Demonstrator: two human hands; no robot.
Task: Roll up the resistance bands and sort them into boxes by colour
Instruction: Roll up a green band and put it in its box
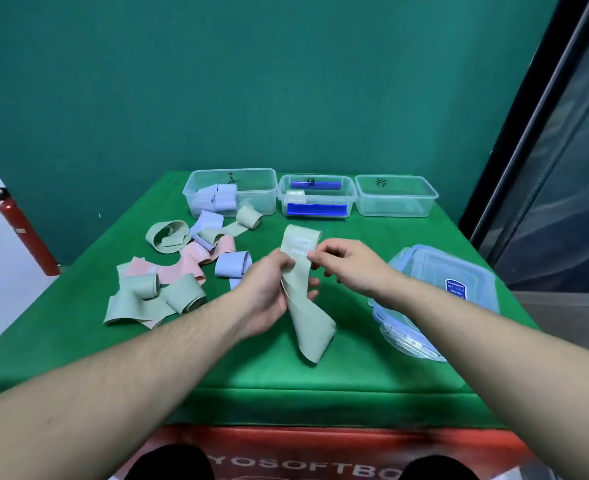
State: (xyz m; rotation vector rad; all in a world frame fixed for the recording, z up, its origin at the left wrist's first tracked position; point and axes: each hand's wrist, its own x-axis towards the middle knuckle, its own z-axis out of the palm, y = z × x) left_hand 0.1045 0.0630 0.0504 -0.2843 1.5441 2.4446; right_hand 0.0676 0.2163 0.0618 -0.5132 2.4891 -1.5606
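A red fire extinguisher (22,230) stands on the floor at far left, beside a desk (78,341) covered in green cloth. On the desk's left part lies a loose pile of bands (178,268) in sage green, pink and lavender, some rolled. Along the back edge sit three clear boxes: the left box (230,192) holds lavender rolls, the middle box (317,197) has blue strips and a pale roll, the right box (395,195) looks bare. At centre, a sage green band (306,306) is held up above the desk; the left hand (268,292) grips its middle with curled fingers, and the right hand (348,265) pinches its upper part. Stacked clear lids (435,299) lie at right
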